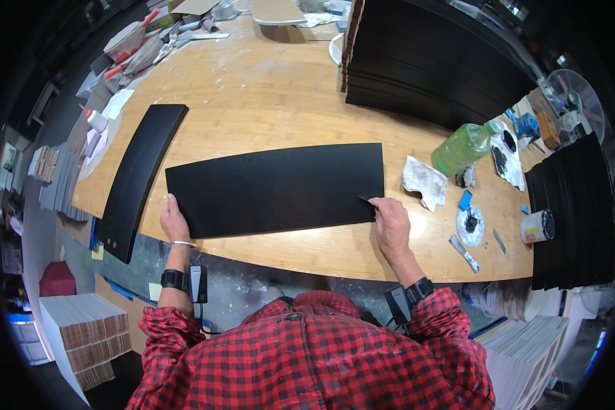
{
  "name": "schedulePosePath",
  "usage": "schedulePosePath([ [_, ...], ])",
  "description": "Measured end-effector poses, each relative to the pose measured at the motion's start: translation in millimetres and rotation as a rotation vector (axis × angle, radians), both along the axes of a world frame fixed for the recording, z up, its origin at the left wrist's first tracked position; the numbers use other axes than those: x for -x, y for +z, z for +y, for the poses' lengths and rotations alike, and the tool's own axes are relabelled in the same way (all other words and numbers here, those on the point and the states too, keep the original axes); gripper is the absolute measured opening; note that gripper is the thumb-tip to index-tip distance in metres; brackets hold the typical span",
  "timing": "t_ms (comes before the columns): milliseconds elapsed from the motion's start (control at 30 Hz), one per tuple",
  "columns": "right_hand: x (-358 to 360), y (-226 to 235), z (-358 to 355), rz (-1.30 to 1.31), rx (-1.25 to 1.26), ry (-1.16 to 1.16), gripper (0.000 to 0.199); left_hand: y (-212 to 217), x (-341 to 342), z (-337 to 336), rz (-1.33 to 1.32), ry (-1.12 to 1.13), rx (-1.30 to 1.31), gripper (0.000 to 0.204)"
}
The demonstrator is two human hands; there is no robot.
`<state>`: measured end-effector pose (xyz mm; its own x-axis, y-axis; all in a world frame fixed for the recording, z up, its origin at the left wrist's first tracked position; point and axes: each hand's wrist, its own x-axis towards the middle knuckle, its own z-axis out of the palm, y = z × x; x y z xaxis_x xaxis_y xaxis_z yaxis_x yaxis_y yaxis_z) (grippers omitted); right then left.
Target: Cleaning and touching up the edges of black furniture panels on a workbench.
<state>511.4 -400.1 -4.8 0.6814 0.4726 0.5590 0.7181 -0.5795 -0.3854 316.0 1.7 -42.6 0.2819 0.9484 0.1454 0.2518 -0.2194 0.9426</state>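
A long black rectangular panel [277, 188] lies flat on the wooden table [266, 89] in front of me. My left hand [173, 219] grips its near left corner, thumb on top. My right hand [391, 222] holds the panel's near right corner, fingers pinching the edge. A second, narrower black panel [140, 178] lies to the left, its near end sticking out past the table's edge.
A tall stack of black panels [430, 61] stands at the back right, another stack [574, 212] at the far right. A green plastic bottle [466, 147], a crumpled rag [424, 182], a small tub [538, 226] and scrapers lie on the right. Tools clutter the back left.
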Motion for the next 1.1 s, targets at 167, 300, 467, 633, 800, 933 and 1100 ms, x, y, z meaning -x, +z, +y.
schedulePosePath([
  [167, 2.5, 0.1, 0.4, 0.027, 0.012, -0.018, 0.024, 0.7, -1.6, -2.0, -0.018, 0.002, -0.023, 0.048],
  [300, 6.3, 0.1, 1.4, 0.0, -0.001, -0.028, 0.026, -0.7, -1.4, -1.0, -0.041, 0.006, -0.018, 0.048],
  [467, 13.3, 1.9, 4.3, 0.022, 0.039, -0.027, 0.027, -2.3, 0.1, 1.2, -0.008, 0.002, -0.027, 0.048],
  [633, 17.0, -0.2, 6.0, 0.055, 0.031, -0.062, 0.028, -0.1, 0.1, -0.7, -0.019, 0.0, -0.018, 0.049],
  [800, 19.3, 0.3, 7.2, 0.049, 0.032, -0.054, 0.028, 3.7, -0.7, -2.7, 0.011, 0.015, -0.021, 0.048],
  [933, 19.8, 0.4, 7.9, 0.044, 0.019, -0.039, 0.028, 5.1, -3.3, -5.5, -0.001, 0.018, -0.024, 0.046],
  [1100, 19.7, 0.9, 7.3, 0.051, 0.028, -0.027, 0.027, 4.8, -3.0, -4.9, -0.023, 0.003, -0.011, 0.045],
])
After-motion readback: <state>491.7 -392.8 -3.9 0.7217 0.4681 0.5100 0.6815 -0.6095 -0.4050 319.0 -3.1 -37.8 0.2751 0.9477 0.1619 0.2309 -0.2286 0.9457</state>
